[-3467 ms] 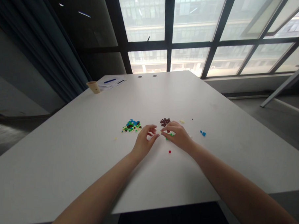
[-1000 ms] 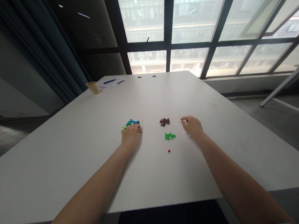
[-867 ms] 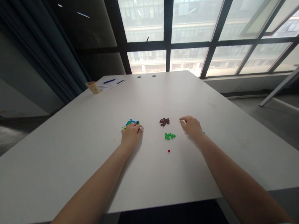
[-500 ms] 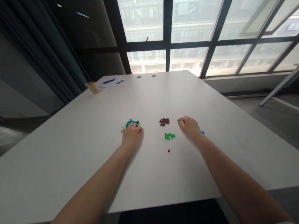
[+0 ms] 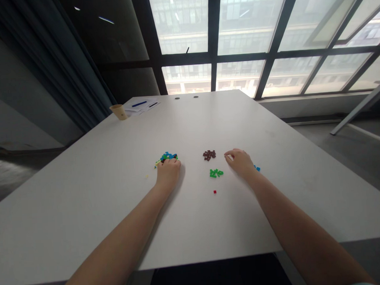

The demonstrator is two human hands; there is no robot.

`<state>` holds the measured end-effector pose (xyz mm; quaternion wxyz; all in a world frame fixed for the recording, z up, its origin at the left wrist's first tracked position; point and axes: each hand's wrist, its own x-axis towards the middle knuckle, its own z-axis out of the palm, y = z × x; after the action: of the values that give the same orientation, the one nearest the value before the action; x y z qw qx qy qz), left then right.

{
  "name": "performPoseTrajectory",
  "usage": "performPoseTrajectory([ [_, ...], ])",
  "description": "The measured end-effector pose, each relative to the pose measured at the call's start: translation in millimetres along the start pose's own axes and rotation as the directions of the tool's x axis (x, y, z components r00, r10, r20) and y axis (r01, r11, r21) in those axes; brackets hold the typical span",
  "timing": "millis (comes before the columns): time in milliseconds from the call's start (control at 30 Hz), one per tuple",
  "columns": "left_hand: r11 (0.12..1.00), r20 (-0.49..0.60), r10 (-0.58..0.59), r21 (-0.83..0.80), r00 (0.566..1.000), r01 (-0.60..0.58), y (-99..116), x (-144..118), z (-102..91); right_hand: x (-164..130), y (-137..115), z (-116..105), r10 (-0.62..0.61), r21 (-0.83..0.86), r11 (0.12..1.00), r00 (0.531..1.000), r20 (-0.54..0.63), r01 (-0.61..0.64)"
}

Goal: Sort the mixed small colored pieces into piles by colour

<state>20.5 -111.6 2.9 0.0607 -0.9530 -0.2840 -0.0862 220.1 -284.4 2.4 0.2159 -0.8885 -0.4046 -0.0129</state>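
My left hand (image 5: 169, 172) rests at the near edge of a mixed pile of small building bricks (image 5: 166, 156), blue, green, brown and pale yellow. Its fingers curl down onto the pile, and their tips are hidden. To the right, my right hand (image 5: 240, 161) hovers low over the table with thumb and forefinger close together in a pinch; whatever may be between them is too small to make out. Just left of it lies a cluster of brown bricks (image 5: 209, 155), with green bricks (image 5: 215, 173) nearer me. Blue bricks (image 5: 257, 168) show partly behind my right wrist.
A single red brick (image 5: 215, 192) lies in front of the green ones. One pale yellow brick (image 5: 146, 176) sits left of my left hand. At the far left of the white table (image 5: 194, 230) stand a paper cup (image 5: 120, 113) and papers with a blue pen (image 5: 139, 104).
My right hand has shifted slightly left, showing more of the blue bricks behind its wrist. The left fingers have moved a little on the mixed pile, uncovering more brown.
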Motion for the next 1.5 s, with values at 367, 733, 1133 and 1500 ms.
performPoseTrajectory([
  [367,0.847,-0.205,0.167,-0.470,0.965,-0.246,8,0,12.9,-7,-18,1,-0.193,0.208,0.959,0.981,-0.021,0.194],
  [733,0.668,-0.355,0.126,-0.660,0.926,-0.344,30,-13,4.7,-24,-54,10,-0.515,0.412,0.734,0.838,-0.182,0.540],
  [1133,0.714,-0.500,0.185,-0.523,0.846,-0.465,28,-13,0.2,-25,-56,6,-0.515,0.380,0.713,0.808,-0.286,0.589],
  [1500,0.796,-0.629,0.110,-0.408,0.770,-0.446,29,-11,-2.3,-22,-52,5,-0.508,0.351,0.720,0.799,-0.322,0.599],
])
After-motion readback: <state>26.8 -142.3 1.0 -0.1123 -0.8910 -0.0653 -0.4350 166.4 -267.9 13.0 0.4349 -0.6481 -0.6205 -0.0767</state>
